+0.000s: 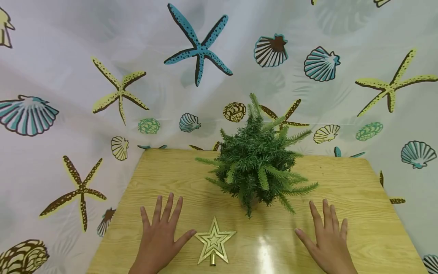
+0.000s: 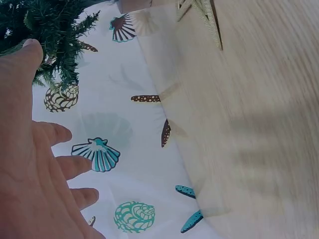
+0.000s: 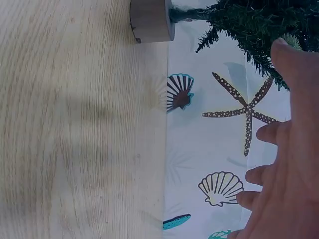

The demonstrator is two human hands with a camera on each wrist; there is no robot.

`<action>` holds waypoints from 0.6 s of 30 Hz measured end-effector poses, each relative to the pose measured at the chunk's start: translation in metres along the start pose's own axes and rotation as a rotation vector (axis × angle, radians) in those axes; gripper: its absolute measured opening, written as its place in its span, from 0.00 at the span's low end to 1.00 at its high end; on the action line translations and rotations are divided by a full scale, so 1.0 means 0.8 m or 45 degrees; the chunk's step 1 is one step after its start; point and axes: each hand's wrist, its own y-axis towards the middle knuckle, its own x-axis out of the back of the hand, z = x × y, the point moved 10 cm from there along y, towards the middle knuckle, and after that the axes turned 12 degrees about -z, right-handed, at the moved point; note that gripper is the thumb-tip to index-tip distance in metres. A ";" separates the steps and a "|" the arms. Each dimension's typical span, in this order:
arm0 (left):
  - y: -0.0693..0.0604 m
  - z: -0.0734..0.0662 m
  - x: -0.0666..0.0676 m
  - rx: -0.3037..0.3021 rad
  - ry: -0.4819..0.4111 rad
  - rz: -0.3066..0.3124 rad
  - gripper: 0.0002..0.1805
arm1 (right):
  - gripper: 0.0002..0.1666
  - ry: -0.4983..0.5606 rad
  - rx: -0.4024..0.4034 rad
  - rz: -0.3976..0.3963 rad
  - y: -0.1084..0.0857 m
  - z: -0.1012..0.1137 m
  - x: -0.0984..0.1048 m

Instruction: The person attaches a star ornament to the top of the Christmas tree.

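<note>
Gold glittery five-pointed star ornament (image 1: 213,240), w/ a smaller star nested in it, lies flat on the pale yellow-brown wood-grain worktop (image 1: 369,213). Its short gold tube stem (image 1: 213,260) points twd the person. Beyond it, a bit to the R, we've a bushy dark-green artificial fir tree (image 1: 256,163) w/ lighter green sprigs, upright on a round grey-brown base (image 3: 152,20).

We see the person's bare L hand (image 1: 159,239) just L of the star, palm down, fingers (image 1: 167,209) straight & spread wide, nothing held. In the head view its thumb (image 1: 184,238) reaches the star's L point; in the L wrist view thumb & star show well apart. That view has the fingers clear of the worktop, w/ soft shadows (image 2: 264,159) on the wood.

The bare R hand (image 1: 326,241) is R of the tree & nearer the person, also palm down, fingers fairly straight & fanned out, nothing held. In the R wrist view its thumb overlaps the tree's greenery; we can't tell re contact there.

Behind & at both sides hangs white cloth (image 1: 68,76) printed w/ blue, yellow & brown starfish (image 1: 201,50) plus striped seashells (image 1: 321,64). We also note a bright glare patch (image 1: 264,251) b/w the star & the R hand.
</note>
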 end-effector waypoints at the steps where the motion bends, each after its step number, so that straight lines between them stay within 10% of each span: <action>1: 0.001 0.000 0.001 0.003 -0.002 0.001 0.53 | 0.53 0.022 0.007 -0.018 0.000 0.003 0.001; 8: 0.017 -0.014 0.029 -0.027 -0.075 -0.095 0.53 | 0.43 0.109 0.047 -0.037 0.001 0.024 -0.009; 14: 0.038 -0.031 0.064 -0.034 -0.187 -0.230 0.51 | 0.39 0.275 -0.169 0.282 0.002 0.030 -0.050; 18: 0.052 -0.043 0.087 -0.043 -0.260 -0.305 0.49 | 0.37 0.372 -0.136 0.422 -0.002 0.050 -0.078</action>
